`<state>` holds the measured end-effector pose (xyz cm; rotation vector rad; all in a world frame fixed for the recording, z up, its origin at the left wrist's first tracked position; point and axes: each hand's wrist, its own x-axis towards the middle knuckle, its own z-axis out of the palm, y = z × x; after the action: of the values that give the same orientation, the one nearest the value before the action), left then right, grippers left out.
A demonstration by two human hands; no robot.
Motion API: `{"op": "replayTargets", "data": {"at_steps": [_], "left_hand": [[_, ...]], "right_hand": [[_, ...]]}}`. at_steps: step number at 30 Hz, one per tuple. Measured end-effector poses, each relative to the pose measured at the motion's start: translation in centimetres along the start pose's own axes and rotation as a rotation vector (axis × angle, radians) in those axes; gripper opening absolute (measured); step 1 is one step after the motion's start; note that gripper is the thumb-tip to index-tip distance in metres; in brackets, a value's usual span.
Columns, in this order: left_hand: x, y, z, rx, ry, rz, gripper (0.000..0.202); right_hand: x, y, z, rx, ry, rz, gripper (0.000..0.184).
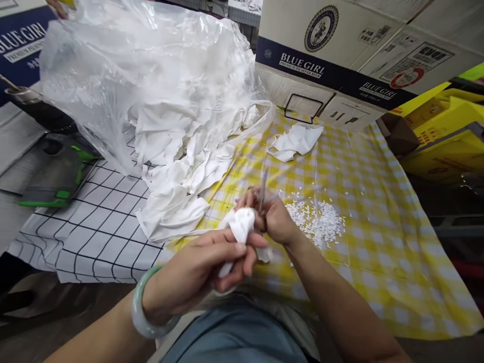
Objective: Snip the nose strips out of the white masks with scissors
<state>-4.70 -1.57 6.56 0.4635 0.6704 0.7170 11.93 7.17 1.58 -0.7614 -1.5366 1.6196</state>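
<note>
My left hand point(227, 257), a pale green bangle on its wrist, pinches a bunched piece of white fabric point(242, 222) between thumb and fingers. Close against it, my right hand point(274, 217) is closed around what look like scissors point(263, 184), their slim metal blades pointing up and away, blurred by motion. The right fingertips are at the fabric, partly hidden behind it. A scattered pile of small white clippings point(321, 222) lies on the table just right of my right hand. Beyond both hands lies a separate white fabric piece point(297, 141).
A large clear plastic bag point(113, 60) spills white fabric pieces point(174, 212) at the left. Printed cartons point(340, 45) stand at the back. A grey-green device point(53, 166) sits far left. The yellow checked tablecloth point(397, 262) meets a white grid cloth point(102, 227). Yellow packages point(449, 121) are at right.
</note>
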Motion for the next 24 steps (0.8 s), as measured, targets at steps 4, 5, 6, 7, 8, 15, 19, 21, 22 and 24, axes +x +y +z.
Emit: {"op": "replayTargets", "data": {"at_steps": [4,5,6,7,8,15,19,21,22,24], "left_hand": [[0.5,-0.8,-3.0,0.044,0.265,0.103,0.013],[0.6,-1.1,-3.5,0.053,0.285,0.109,0.014],[0.7,-1.4,-3.8,0.060,0.298,0.111,0.015],[0.8,-1.6,-4.1,0.069,0.312,0.118,0.015],[0.8,-1.8,-4.3,0.087,0.331,0.133,0.014],[0.8,-2.0,-5.5,0.295,0.307,0.138,0.021],[0.6,-1.6,-5.3,0.301,0.271,0.176,0.025],[0.6,-1.3,-5.0,0.251,0.263,0.209,0.027],[0.6,-1.2,-4.8,0.225,0.252,0.205,0.027],[0.5,-0.6,-4.5,0.237,0.206,0.162,0.027]], "right_hand": [[1.3,1.3,-1.5,0.002,0.242,0.020,0.040],[1.4,1.6,-1.8,0.005,0.262,0.022,0.039],[1.4,1.7,-2.0,0.013,0.280,0.025,0.037],[1.4,1.9,-2.2,0.023,0.304,0.029,0.036],[1.3,1.9,-2.2,0.031,0.333,0.037,0.035],[1.8,0.6,-2.9,-0.010,0.384,0.035,0.030],[1.6,0.6,-3.3,-0.221,0.314,0.120,0.027],[1.1,0.5,-3.1,-0.279,0.246,0.145,0.027],[0.9,0.3,-2.9,-0.260,0.185,0.140,0.026],[0.9,-0.2,-2.3,-0.143,0.020,0.113,0.023]]}}
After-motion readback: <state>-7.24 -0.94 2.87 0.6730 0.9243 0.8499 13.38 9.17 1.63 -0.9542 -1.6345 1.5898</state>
